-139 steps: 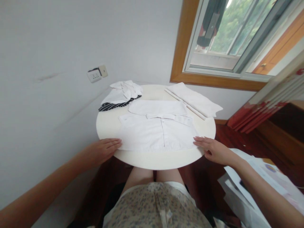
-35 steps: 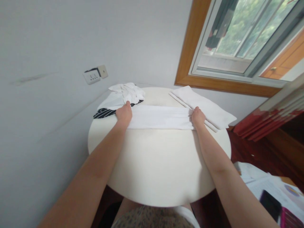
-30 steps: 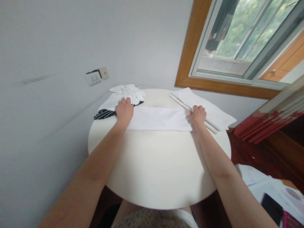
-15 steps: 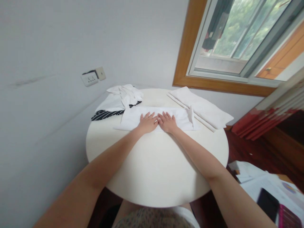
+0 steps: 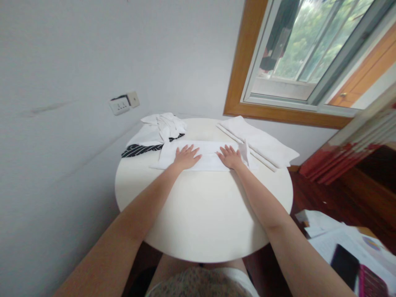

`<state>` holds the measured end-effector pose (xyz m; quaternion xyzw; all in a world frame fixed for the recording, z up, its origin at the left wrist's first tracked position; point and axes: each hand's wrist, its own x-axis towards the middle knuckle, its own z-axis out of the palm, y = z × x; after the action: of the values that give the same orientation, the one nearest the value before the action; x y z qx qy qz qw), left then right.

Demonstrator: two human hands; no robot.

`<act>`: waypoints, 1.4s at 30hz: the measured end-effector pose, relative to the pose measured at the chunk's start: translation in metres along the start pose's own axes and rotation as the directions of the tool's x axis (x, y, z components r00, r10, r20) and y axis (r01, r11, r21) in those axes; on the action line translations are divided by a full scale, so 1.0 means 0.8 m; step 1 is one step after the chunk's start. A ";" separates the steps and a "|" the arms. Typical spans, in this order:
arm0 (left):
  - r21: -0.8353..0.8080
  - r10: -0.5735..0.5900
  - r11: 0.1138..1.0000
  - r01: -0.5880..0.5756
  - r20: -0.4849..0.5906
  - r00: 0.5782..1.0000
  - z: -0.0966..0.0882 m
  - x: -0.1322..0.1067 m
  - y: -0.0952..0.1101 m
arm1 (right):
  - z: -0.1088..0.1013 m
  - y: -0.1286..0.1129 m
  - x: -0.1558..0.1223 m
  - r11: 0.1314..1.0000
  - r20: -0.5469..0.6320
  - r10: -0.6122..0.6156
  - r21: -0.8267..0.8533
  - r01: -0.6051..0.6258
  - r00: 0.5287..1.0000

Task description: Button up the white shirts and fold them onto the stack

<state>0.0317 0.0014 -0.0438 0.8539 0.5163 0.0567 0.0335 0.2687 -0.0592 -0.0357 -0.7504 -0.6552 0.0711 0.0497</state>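
On the table, left hand and right hand press spread fingers on apparently folded cloth.

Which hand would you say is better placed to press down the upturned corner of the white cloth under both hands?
Probably the right hand: it lies flat on the cloth beside the upturned corner; the left hand rests farther off.

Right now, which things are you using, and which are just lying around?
In use: left hand and right hand, flat on the folded white garment; round table.
Lying about: crumpled white and striped clothes, folded white cloth pile, wall socket, papers.
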 end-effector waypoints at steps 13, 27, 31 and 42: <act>0.071 -0.143 0.986 0.148 -0.064 0.988 -0.007 -0.006 -0.063 | 0.000 0.050 0.001 0.983 -0.122 0.149 -0.085 -0.160 0.981; 0.067 -0.221 0.972 0.226 -0.070 0.973 -0.004 -0.009 -0.066 | 0.005 0.058 0.004 0.962 -0.130 0.265 -0.029 -0.271 0.955; 0.072 -0.202 0.976 0.204 -0.033 0.979 -0.004 -0.007 -0.072 | 0.005 0.061 0.006 0.965 -0.120 0.249 -0.048 -0.256 0.961; 0.166 -0.106 0.974 0.156 -0.276 0.955 -0.035 -0.047 -0.043 | -0.008 0.044 -0.024 0.986 -0.414 0.060 -0.117 -0.118 0.908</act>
<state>-0.0192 -0.0159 -0.0227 0.8018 0.5747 0.1196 -0.1119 0.3014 -0.0828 -0.0342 -0.7794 -0.5988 -0.1311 0.1299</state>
